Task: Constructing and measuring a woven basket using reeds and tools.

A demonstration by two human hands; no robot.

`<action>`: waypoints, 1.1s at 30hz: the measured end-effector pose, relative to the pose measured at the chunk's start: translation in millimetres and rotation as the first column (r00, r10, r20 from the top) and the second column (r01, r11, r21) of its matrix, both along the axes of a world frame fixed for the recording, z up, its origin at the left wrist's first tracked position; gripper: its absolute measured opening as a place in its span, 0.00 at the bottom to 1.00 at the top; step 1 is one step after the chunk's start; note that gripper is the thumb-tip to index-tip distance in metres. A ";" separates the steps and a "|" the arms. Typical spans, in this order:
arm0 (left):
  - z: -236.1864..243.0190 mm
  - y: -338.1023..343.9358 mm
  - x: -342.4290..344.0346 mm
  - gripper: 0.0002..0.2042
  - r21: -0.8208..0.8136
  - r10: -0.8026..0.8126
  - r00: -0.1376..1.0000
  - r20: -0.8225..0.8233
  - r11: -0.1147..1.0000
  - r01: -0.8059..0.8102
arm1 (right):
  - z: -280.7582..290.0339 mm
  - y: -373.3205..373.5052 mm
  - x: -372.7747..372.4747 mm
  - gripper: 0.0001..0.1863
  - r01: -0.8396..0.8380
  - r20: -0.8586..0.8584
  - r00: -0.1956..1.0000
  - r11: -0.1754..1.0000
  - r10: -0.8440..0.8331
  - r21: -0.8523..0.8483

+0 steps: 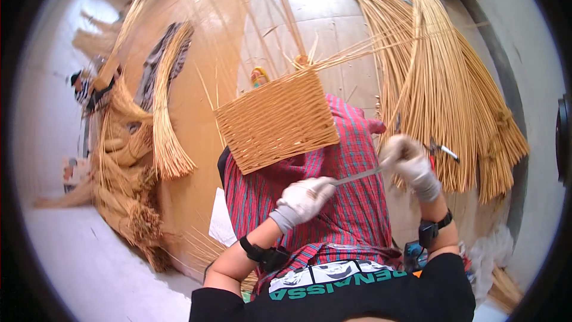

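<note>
My left hand (307,197), in a white glove, is closed around one end of a thin grey strip (360,175). At the strip's other end is my right hand (411,161), also gloved, its closed fingers somewhat blurred. The strip runs straight between them over the red checked cloth (357,203) on my lap; its material cannot be made out. Beyond my hands, a rectangular woven wicker panel (277,122) leans tilted on my knees, touched by neither hand. Long loose canes (351,56) spread outward from its far edge.
A large bundle of pale canes (441,95) lies at the right, with a cutting tool (444,151) on its near part. Another cane bundle (167,113) lies on the floor at left. Farther left are heaped bundles (128,203) and another person (89,88).
</note>
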State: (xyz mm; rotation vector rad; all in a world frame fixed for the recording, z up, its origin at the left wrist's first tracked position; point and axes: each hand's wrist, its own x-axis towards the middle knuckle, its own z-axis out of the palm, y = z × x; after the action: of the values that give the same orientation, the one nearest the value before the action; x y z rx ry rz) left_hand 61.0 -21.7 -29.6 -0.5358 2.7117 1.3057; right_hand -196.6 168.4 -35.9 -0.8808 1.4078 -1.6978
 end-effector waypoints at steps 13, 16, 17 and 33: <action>-13.9 -49.3 32.4 0.11 0.934 0.784 0.588 0.200 0.029 -0.356 | -230.3 105.3 -106.0 0.64 0.637 -0.509 0.731 -0.188 0.454 0.748; -30.7 -30.3 15.7 0.11 0.940 0.745 0.612 0.264 -0.058 -0.336 | -256.4 147.7 -123.4 0.62 0.750 -0.606 0.652 -0.264 0.456 0.607; -28.9 -23.6 16.2 0.12 0.890 0.791 0.529 0.308 -0.043 -0.454 | -249.4 129.8 -111.0 0.63 0.732 -0.555 0.669 -0.305 0.495 0.610; -52.4 -25.4 9.6 0.12 0.880 0.785 0.596 0.167 0.153 -0.449 | -259.3 212.3 -56.2 0.32 0.575 -0.552 0.790 0.011 -0.269 0.818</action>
State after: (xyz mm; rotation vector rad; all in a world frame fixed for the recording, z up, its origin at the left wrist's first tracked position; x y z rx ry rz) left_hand 70.6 -47.1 -82.0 -1.4788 1.3736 2.9336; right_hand -252.8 380.7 -295.2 0.2283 2.6493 -0.5166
